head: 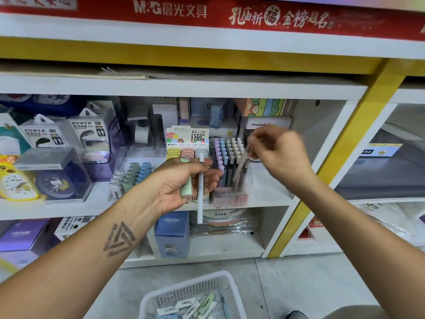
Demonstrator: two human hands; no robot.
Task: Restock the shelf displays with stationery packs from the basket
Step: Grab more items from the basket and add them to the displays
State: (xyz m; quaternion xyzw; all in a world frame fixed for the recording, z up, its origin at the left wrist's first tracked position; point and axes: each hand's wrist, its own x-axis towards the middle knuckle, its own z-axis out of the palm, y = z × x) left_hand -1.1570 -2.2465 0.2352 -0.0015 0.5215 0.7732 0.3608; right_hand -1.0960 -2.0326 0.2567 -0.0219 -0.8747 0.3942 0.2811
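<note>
My left hand (184, 183) is raised in front of the middle shelf, holding a white pen (201, 194) upright and a pale green eraser pack (186, 184) in the palm. My right hand (276, 150) pinches a beige pen (240, 165) that leans into the clear pen display box (230, 192), which holds several pastel pens standing upright. The white mesh basket (220, 278) sits on the floor below, with several eraser packs (195, 305) lying inside.
A lead refill display (187, 143) stands left of the pen box. A clear tray of tube packs (131, 176) sits further left, then power bank boxes (89, 134) and clocks (55, 183). Blue boxes (172, 233) fill the lower shelf. A yellow upright (322, 171) borders the bay.
</note>
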